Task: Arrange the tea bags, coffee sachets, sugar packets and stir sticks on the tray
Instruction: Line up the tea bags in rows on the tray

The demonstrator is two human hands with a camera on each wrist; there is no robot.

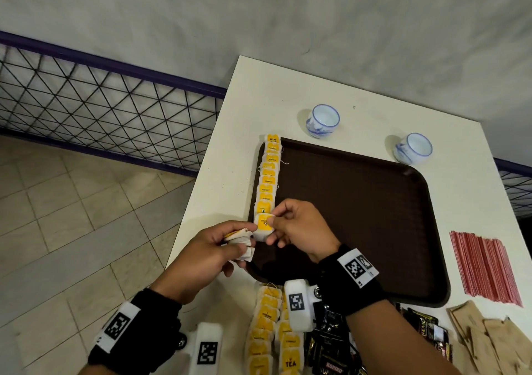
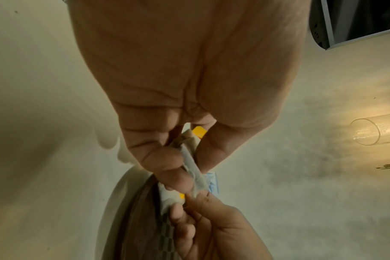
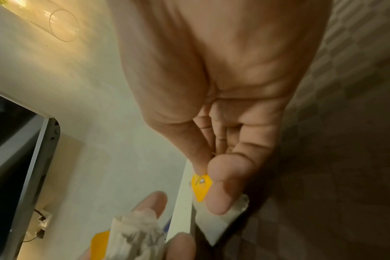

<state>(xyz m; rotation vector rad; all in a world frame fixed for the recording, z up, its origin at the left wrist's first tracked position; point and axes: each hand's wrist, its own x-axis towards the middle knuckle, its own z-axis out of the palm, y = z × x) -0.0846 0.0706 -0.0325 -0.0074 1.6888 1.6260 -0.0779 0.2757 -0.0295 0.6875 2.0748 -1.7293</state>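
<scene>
A dark brown tray (image 1: 359, 216) lies on the white table (image 1: 230, 150). A row of yellow-tagged tea bags (image 1: 267, 179) runs along the tray's left edge. My right hand (image 1: 299, 225) pinches one tea bag (image 1: 264, 226) (image 3: 214, 221) at the near end of that row, thumb and forefinger on its yellow tag (image 3: 200, 186). My left hand (image 1: 207, 251) grips a small bunch of tea bags (image 1: 240, 243) (image 2: 189, 158) just left of it, over the tray's near-left corner. Loose tea bags (image 1: 270, 334), dark coffee sachets (image 1: 331, 351), brown sugar packets (image 1: 483, 337) and red stir sticks (image 1: 486, 268) lie on the table.
Two blue-and-white cups (image 1: 323, 120) (image 1: 414, 148) stand beyond the tray's far edge. The table's left edge drops to a tiled floor (image 1: 72, 225), with a wire-mesh railing (image 1: 100, 104) behind. The tray's middle and right are bare.
</scene>
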